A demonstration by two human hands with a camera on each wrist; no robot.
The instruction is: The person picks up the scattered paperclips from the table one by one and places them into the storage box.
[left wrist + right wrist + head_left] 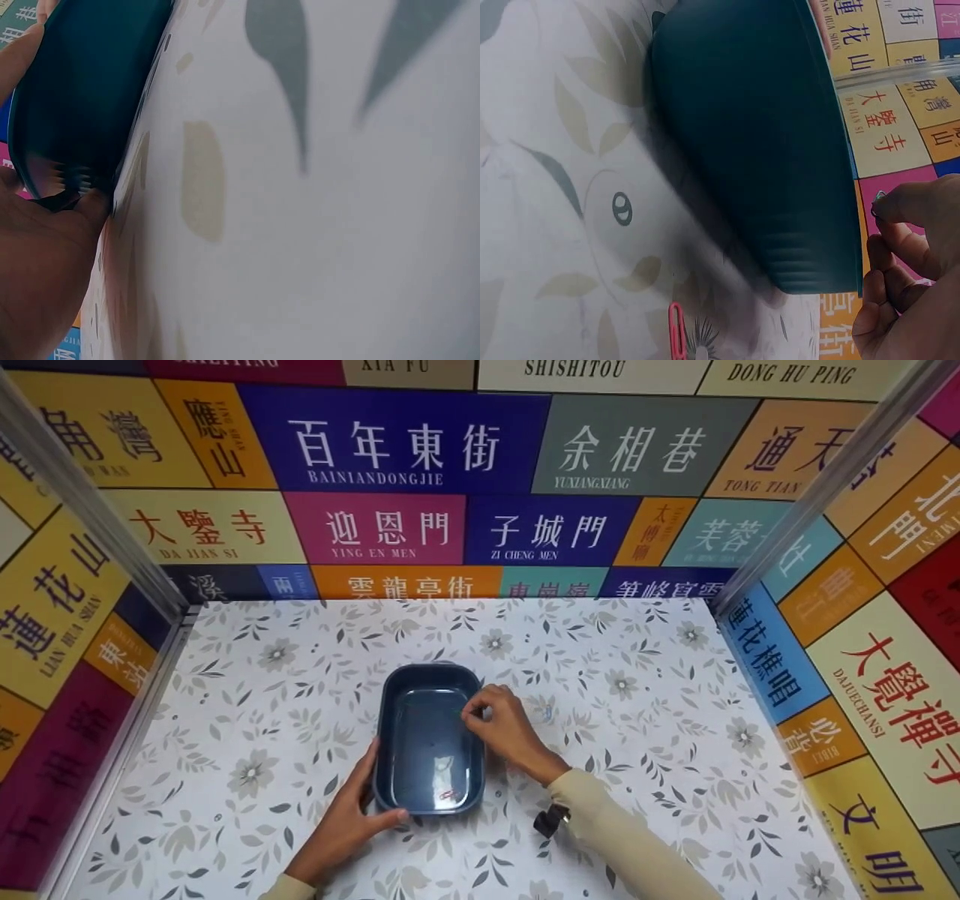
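A dark blue rectangular plastic container [386,735] stands on the table, long side pointing away from me. My left hand [360,806] holds its near left corner, thumb at the near rim and fingers along the left wall. Over the far right part of the rim, my right hand [506,727] pinches a small greenish paper clip [880,199], mostly hidden by the fingertips. Inside the container, near its close right corner, lies something small and red [448,795], too small to make out exactly. A pink paper clip [677,330] lies on the table outside the container.
A white cloth with grey leaves and flowers [255,772] covers the table. Colourful panels with lettering [397,529] stand behind and on both sides, with metal posts at the corners. A faint pale and bluish patch [540,711] shows right of the right hand.
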